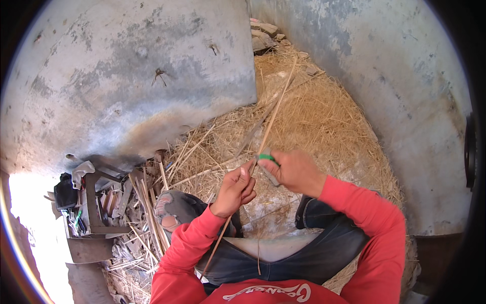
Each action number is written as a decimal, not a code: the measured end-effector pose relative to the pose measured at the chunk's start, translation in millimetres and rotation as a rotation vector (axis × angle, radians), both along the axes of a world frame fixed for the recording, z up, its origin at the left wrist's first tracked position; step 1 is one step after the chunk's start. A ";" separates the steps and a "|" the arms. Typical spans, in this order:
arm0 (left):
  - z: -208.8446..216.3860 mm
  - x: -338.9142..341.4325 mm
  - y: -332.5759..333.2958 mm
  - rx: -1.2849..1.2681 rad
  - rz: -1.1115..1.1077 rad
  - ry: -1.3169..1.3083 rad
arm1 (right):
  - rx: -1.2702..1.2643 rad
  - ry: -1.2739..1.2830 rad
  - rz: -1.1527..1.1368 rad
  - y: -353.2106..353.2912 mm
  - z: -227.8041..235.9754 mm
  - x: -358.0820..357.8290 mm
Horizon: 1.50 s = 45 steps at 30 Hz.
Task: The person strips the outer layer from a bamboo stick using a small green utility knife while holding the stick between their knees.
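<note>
While I watch from above, left hand [237, 188] pinches a long bamboo strip [268, 126] running over the lap toward straw [324, 116] | right hand [293, 169] grips a green-handled knife [267, 161] against the strip | step, I judge: shaving | next needs a steady pull along the blade.

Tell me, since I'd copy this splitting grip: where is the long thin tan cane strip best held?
Probably at its middle, where the left hand pinches the long thin tan cane strip from below, just beneath the right hand with the green-handled knife. The strip slants up and away over the straw, so a grip beside the blade likely limits its bending.
</note>
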<state>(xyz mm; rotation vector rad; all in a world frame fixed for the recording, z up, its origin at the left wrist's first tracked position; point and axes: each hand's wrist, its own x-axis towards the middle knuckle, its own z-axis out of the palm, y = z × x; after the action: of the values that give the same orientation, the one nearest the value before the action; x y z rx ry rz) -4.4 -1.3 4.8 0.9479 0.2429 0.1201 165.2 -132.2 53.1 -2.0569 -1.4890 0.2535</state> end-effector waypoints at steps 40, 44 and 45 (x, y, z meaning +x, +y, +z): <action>3.0 -6.5 -11.8 0.331 -0.007 0.035 | 0.197 -0.013 -0.514 0.3 0.9 143.4; 8.1 -6.0 -15.7 0.332 -0.108 0.005 | 0.309 0.181 -0.808 -30.9 -3.7 215.1; 10.6 -6.7 -15.4 0.300 -0.114 -0.009 | 0.365 0.238 -0.782 -37.6 -5.9 218.6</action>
<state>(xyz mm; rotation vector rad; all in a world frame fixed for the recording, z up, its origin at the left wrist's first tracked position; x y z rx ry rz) -11.2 -16.7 15.5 1.2571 0.1638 0.0566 383.8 -169.8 47.3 -2.0436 -0.4717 -0.0821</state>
